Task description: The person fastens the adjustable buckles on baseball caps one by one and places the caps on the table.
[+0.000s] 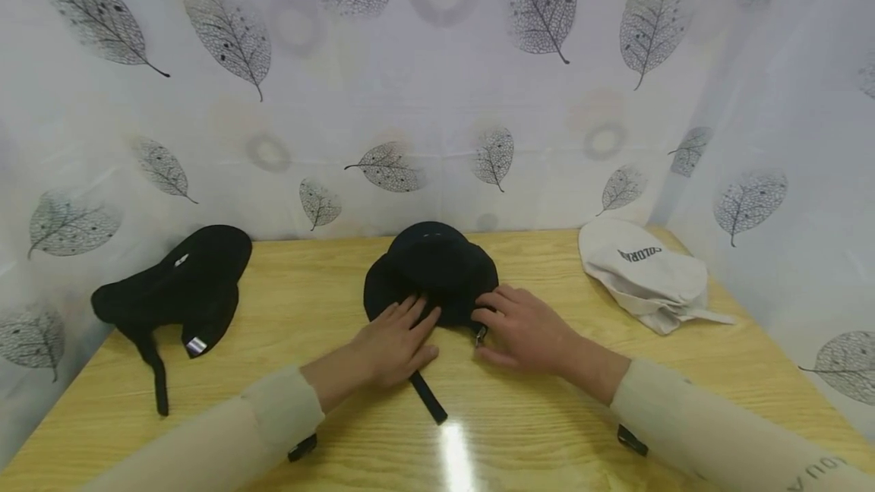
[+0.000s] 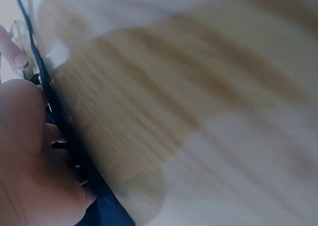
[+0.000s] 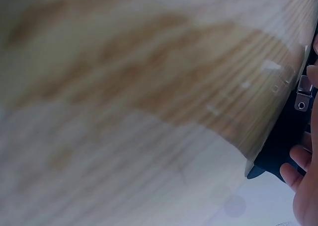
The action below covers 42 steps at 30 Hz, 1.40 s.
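A black cap [image 1: 432,268] lies at the middle of the table, its loose strap [image 1: 429,398] trailing toward the front. My left hand [image 1: 396,344] rests on its near edge with fingers spread and fairly straight. At the cap's right edge, my right hand [image 1: 522,329] holds the fabric with bent fingers, the thumb beside a small metal buckle [image 1: 481,335]. That buckle [image 3: 303,93] shows larger in the right wrist view, close to the thumb. Dark cap fabric [image 2: 107,206] borders the left hand [image 2: 30,166] in the left wrist view; parts of the fingers are hidden there.
Another black cap [image 1: 198,272] with a hanging strap lies at the table's left. On the right is a beige cap [image 1: 645,268] with dark lettering. A leaf-patterned curtain [image 1: 437,97] stands behind the wooden table [image 1: 540,439] and along its sides.
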Motion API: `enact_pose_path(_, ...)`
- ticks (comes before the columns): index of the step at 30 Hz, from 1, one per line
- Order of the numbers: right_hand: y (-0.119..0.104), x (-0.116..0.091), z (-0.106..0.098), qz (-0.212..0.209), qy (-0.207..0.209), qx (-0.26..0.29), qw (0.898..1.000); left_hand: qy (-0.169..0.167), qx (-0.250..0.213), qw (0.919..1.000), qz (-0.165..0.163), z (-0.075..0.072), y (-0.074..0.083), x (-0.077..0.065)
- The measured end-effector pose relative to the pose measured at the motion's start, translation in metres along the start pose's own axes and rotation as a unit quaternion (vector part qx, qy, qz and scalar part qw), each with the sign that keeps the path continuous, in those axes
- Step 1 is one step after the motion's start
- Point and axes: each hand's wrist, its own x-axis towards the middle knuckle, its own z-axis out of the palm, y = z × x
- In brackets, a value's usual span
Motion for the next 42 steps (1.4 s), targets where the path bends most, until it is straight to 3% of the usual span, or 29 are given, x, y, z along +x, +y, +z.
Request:
enact_pose_path(11,-0.002,0.001,-0.002,0.013,0.004,-0.010,1.000,0.030,-0.012,0.9993,0.020,-0.002,-0.009,-0.014)
enact_pose_path(19,-0.003,0.001,-0.003,0.033,0.001,-0.028,0.999,0.096,0.033,0.9926,0.066,-0.004,-0.021,-0.020)
enact_pose_path(25,-0.003,0.001,-0.001,0.034,0.001,-0.036,0.999,0.182,0.007,0.9731,0.141,-0.003,-0.024,-0.020)
enact_pose_path(32,-0.002,0.002,0.002,0.013,0.021,-0.013,1.000,0.221,-0.017,0.9576,0.184,-0.001,-0.025,-0.017)
enact_pose_path(39,0.001,0.002,0.004,-0.037,0.068,0.034,0.996,0.304,-0.047,0.9218,0.236,-0.002,-0.027,-0.015)
enact_pose_path(42,0.001,0.001,0.004,-0.050,0.069,0.046,0.995,0.304,-0.069,0.9136,0.261,-0.002,-0.029,-0.014)
